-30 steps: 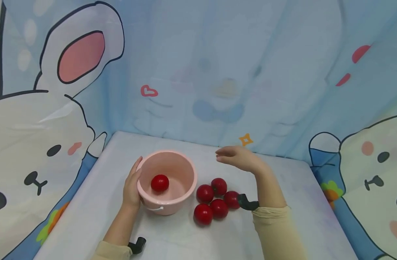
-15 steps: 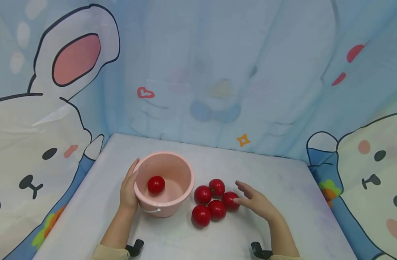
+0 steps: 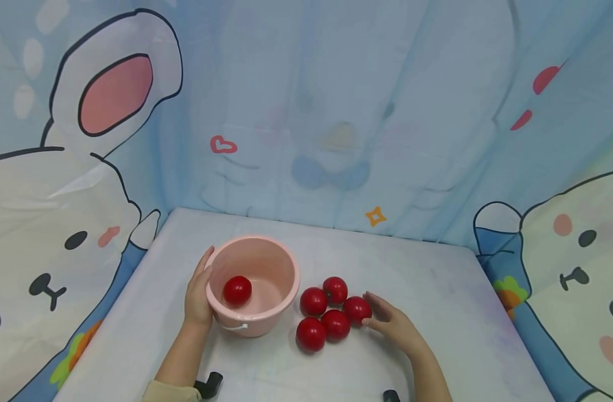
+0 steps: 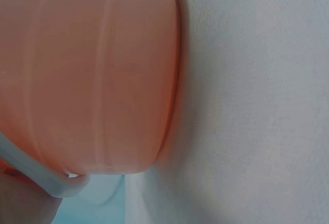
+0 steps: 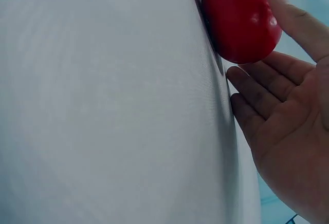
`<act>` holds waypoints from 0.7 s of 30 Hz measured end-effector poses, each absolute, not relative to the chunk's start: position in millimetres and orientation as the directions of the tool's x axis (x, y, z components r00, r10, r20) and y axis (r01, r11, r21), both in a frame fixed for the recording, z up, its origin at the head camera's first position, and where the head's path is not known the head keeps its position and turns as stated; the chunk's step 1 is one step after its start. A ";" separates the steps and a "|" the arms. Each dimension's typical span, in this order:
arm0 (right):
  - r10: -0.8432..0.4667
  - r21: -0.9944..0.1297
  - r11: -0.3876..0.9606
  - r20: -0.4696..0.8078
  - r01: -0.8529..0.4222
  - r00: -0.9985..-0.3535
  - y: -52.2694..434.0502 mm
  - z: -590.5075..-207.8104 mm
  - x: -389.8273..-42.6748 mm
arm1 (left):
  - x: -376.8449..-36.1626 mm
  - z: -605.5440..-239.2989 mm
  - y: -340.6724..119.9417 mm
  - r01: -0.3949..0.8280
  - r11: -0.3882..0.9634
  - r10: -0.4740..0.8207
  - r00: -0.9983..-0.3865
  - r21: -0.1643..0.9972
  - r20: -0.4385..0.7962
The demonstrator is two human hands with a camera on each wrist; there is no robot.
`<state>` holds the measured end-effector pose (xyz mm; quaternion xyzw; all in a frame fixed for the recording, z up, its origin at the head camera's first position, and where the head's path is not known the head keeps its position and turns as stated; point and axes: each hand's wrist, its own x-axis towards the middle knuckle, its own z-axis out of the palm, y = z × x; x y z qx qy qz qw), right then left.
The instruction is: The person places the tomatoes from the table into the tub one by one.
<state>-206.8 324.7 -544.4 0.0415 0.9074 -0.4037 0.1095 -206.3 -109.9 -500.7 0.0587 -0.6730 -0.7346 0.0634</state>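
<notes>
Just beyond the right hand's (image 3: 394, 326) spread, relaxed fingers (image 5: 257, 82), touching their tips, lies the nearest tomato (image 3: 357, 310) of 5, while the left hand (image 3: 198, 296) rests flat against the pink bucket (image 3: 266, 318).

Beige sleeve (image 3: 173, 391), black strap (image 3: 209, 384), perhaps a camera mount.

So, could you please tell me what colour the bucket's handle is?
White; the handle on the pink bucket shows best in the left wrist view.

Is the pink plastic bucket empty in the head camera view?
No, one red tomato lies inside the pink plastic bucket.
</notes>
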 end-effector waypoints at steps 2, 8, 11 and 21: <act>-0.007 -0.718 0.674 -0.237 0.170 -0.971 324.4 -545.5 -206.6 | -206.2 -500.6 -109.9 0.015 -0.090 -0.174 -0.985 0.996 -0.001; 0.017 -0.703 0.687 -0.237 0.183 -0.971 324.9 -549.1 -205.9 | -205.6 -500.1 -110.0 0.019 -0.090 -0.175 -0.985 0.996 0.003; 0.024 -0.700 0.690 -0.229 0.182 -0.973 324.7 -549.7 -204.5 | -205.0 -500.1 -110.2 0.018 -0.091 -0.174 -0.985 0.996 0.002; 0.057 -0.691 0.700 -0.198 0.180 -0.979 326.3 -550.3 -202.4 | -205.1 -499.7 -110.0 0.030 -0.085 -0.169 -0.985 0.996 0.015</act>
